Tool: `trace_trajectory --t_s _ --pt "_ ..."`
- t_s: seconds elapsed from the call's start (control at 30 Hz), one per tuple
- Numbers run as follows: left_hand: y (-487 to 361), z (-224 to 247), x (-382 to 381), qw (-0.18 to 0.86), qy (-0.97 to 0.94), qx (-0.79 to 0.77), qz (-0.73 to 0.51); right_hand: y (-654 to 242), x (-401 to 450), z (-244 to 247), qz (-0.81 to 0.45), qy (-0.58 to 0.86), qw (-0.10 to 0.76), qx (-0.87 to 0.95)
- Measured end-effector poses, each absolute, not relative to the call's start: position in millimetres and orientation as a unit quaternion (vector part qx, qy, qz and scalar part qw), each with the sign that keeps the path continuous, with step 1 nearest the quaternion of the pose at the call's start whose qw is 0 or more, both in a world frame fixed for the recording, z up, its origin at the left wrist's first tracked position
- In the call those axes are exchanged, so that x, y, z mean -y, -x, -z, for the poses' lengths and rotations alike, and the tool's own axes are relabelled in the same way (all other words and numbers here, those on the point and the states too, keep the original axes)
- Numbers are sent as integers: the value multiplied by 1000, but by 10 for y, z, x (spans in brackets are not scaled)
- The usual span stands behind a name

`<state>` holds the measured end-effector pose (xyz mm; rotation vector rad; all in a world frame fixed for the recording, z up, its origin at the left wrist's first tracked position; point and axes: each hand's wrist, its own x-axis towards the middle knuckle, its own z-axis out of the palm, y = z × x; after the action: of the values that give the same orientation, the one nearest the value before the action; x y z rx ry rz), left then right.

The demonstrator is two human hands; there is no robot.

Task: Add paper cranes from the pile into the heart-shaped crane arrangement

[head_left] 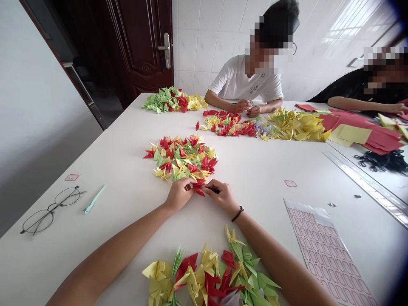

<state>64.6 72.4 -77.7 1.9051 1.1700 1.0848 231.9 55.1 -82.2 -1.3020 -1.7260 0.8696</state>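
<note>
Pinched in the fingers of my left hand [180, 194] is a red origami piece [199, 187] with pointed petals, held just above the table. From the other side my right hand [223, 194] closes on a slim dark tool [213, 190]; its tip meets the red paper, and its exact kind is hard to make out. Right beyond my hands lies a heap of red, yellow and green origami pieces [185, 156]. Closer to me, between my forearms, another pile of larger-looking origami pieces [204, 276] spreads out.
Glasses [52, 208] and a mint-green pen-like tool [94, 199] lie left. A label sheet [328, 250] is at right, near a long clear ruler [366, 182] and black cords [382, 160]. Across the table [121, 157], two people sit behind more origami and coloured paper [353, 134].
</note>
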Motion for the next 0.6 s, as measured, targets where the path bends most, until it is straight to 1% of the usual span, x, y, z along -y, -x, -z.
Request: trace_trajectory --t_s 0.4,0.6 --pt "-650 800 -720 335 -725 -451 -398 -2309 -543 794 -341 506 390 689" --pt "-637 788 -721 368 -727 -441 -375 -2319 -553 817 -357 490 418 677"
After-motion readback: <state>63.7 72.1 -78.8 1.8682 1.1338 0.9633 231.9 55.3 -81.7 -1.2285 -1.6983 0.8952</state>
